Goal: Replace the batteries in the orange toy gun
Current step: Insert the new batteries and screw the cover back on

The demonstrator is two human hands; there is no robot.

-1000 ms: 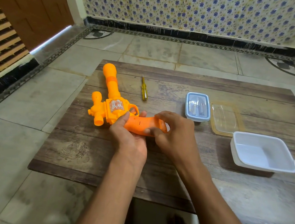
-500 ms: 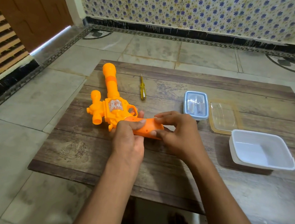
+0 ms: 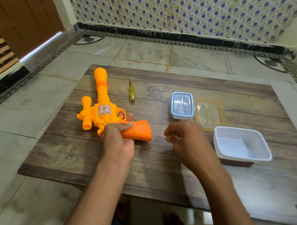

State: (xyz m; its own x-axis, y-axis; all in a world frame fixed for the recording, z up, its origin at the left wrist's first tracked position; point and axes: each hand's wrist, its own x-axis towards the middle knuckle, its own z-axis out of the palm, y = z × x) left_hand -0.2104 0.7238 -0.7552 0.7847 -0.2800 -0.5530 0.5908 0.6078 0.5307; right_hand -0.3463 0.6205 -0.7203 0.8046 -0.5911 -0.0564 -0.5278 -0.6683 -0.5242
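The orange toy gun (image 3: 105, 114) lies on the left part of the wooden board (image 3: 156, 168). The left hand (image 3: 118, 142) holds its handle; the right hand (image 3: 186, 142) hangs near, loosely curled, holding nothing. I think it is light, stiff plastic, best held by the handle.

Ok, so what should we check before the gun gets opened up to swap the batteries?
1. Toy gun held steady: ok, left hand grips the handle.
2. Right hand free: ok, holds nothing that shows.
3. Screwdriver in reach: ok, lying on the board beside the barrel.
4. New batteries ready: cannot tell, small lidded box too blurry.
5. White tub ready for parts: ok, open.
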